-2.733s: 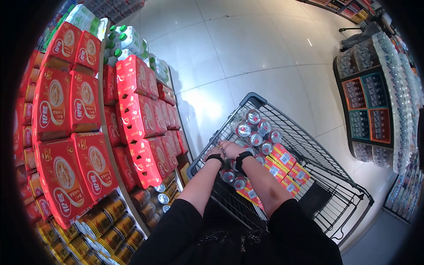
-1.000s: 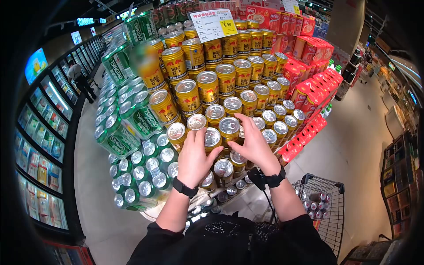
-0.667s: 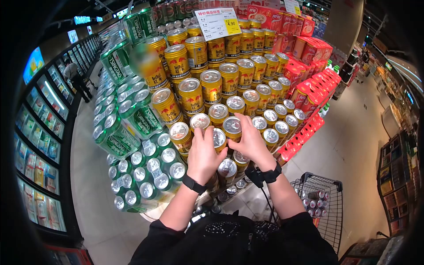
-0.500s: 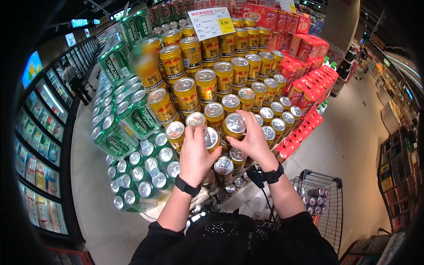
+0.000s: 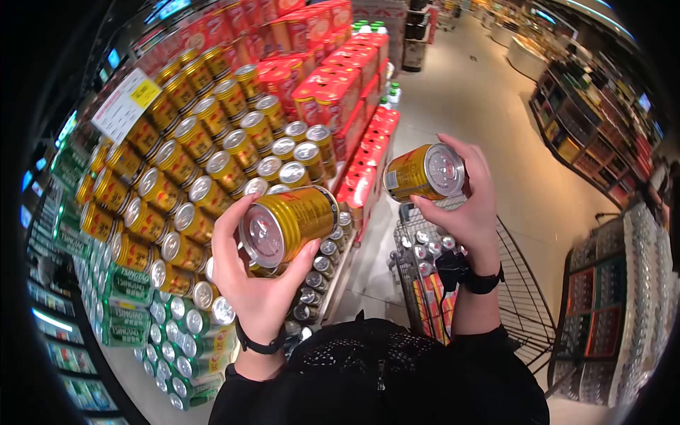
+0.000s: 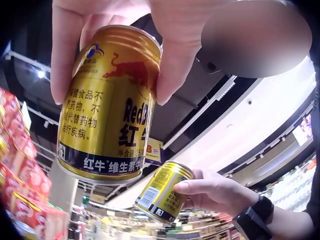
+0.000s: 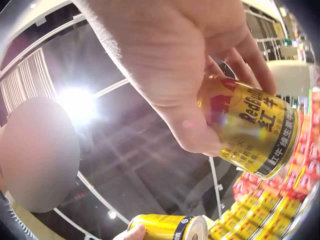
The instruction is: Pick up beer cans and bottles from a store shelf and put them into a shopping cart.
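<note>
Left hand (image 5: 258,283) grips one gold can (image 5: 287,225); right hand (image 5: 471,205) grips another gold can (image 5: 423,172), the hands apart, above the shopping cart (image 5: 524,297).

"RedBull 红牛" on the gold can (image 6: 107,107) (lower down, "维生素")

Black top (image 5: 375,382); above it, black straps (image 5: 256,346) ring both wrists, the one below the right hand (image 5: 471,209) carrying a small black camera (image 5: 448,268).

Head looks down; wrists look up (close); 3 share cans (image 5: 290,223).
</note>
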A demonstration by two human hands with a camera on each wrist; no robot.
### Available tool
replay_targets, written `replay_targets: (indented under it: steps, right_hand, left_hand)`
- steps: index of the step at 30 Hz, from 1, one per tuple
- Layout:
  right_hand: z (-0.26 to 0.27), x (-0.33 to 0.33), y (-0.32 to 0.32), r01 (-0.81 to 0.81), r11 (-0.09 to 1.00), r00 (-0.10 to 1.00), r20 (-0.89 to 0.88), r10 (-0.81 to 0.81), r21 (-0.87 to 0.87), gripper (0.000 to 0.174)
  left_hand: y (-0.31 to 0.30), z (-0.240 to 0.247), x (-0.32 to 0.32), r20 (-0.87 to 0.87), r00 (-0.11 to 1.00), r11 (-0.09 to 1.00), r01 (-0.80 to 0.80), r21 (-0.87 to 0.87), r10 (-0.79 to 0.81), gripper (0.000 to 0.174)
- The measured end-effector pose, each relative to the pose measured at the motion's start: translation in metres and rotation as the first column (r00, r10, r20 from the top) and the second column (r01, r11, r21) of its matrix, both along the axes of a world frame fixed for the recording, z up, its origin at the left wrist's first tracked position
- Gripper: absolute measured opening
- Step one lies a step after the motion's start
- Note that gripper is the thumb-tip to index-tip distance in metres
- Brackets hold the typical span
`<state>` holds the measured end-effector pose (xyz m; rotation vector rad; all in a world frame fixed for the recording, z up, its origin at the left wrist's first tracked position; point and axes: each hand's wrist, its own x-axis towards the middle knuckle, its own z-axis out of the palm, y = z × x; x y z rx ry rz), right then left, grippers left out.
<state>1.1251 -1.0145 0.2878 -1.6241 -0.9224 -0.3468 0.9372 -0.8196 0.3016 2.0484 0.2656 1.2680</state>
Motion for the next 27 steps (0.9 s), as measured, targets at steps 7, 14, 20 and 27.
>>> replay_targets:
  steps: [7,14,20,27]
  right_hand:
    - [-0.059,0.015,-0.141,0.422,0.906,0.899,-0.109,-0.423,-0.036,0.066]
    - [-0.177,0.045,-0.192,0.462,0.850,0.811,-0.268,-0.521,-0.253,0.065]
    - [-0.285,0.070,-0.181,0.379,0.872,0.774,-0.410,-0.482,-0.310,0.066]
    - [-0.363,0.133,-0.126,0.284,0.835,0.765,-0.414,-0.494,-0.471,0.067]
  left_hand:
    - [-0.083,-0.058,0.132,-0.218,0.915,0.905,0.380,0.192,-0.339,0.065]
    - [-0.111,-0.183,0.234,-0.465,0.766,0.828,0.549,0.113,-0.445,0.067]
    - [-0.106,-0.277,0.306,-0.666,0.590,0.773,0.634,0.031,-0.457,0.067]
    - [-0.097,-0.347,0.350,-0.863,0.325,0.716,0.696,-0.060,-0.387,0.058]
